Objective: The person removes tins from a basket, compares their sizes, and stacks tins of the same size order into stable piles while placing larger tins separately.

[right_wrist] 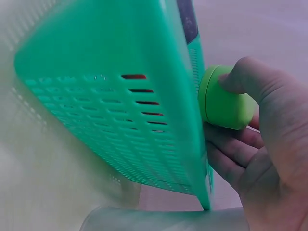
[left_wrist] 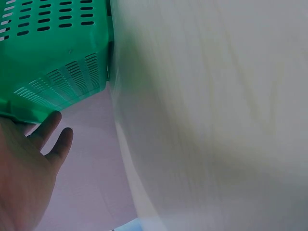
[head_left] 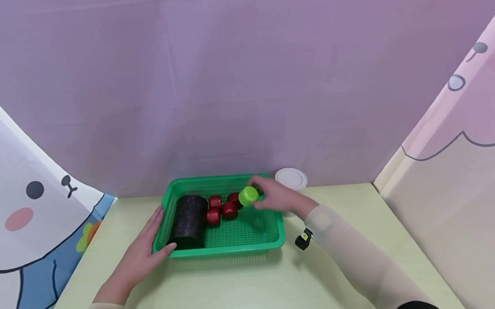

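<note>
My right hand (head_left: 272, 193) pinches a small lime-green round container (head_left: 248, 196) between thumb and fingers, over the right part of a green plastic basket (head_left: 223, 251). A seam runs round this container (right_wrist: 225, 98) in the right wrist view. In the basket, several small shiny red round pieces (head_left: 229, 211) lie grouped near the middle. Beside them, a dark cylinder (head_left: 188, 222) lies along the left side. My left hand (head_left: 144, 246) rests at the basket's left side, fingers along the outer wall and thumb at the near corner. Its fingers look straight in the left wrist view.
A container with a round white lid (head_left: 291, 178) stands just right of the basket, partly hidden by my right arm. The pale table (head_left: 222, 293) runs back to a purple cloth (head_left: 243, 88). Printed cartoon cloths (head_left: 19, 187) flank it at both sides.
</note>
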Action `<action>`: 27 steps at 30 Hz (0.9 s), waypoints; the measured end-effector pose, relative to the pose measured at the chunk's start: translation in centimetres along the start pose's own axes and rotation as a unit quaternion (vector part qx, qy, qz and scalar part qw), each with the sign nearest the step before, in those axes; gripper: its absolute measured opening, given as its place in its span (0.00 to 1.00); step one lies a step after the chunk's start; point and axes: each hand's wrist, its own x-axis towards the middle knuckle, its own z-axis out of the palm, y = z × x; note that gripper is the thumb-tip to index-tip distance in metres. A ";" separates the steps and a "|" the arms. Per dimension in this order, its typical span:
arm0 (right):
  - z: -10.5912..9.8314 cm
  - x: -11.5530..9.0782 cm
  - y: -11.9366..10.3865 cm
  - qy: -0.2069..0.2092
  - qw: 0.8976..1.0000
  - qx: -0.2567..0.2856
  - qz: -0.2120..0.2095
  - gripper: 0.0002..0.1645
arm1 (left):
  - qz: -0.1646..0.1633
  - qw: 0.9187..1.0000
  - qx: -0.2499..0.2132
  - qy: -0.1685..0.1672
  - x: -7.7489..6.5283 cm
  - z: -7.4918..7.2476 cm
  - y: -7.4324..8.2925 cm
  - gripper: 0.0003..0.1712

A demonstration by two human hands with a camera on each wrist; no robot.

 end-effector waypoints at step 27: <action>-0.1 -4.8 0.6 0.089 0.990 0.089 -0.059 0.30 | 0.002 1.000 -0.002 0.005 0.1 0.4 -0.5 0.60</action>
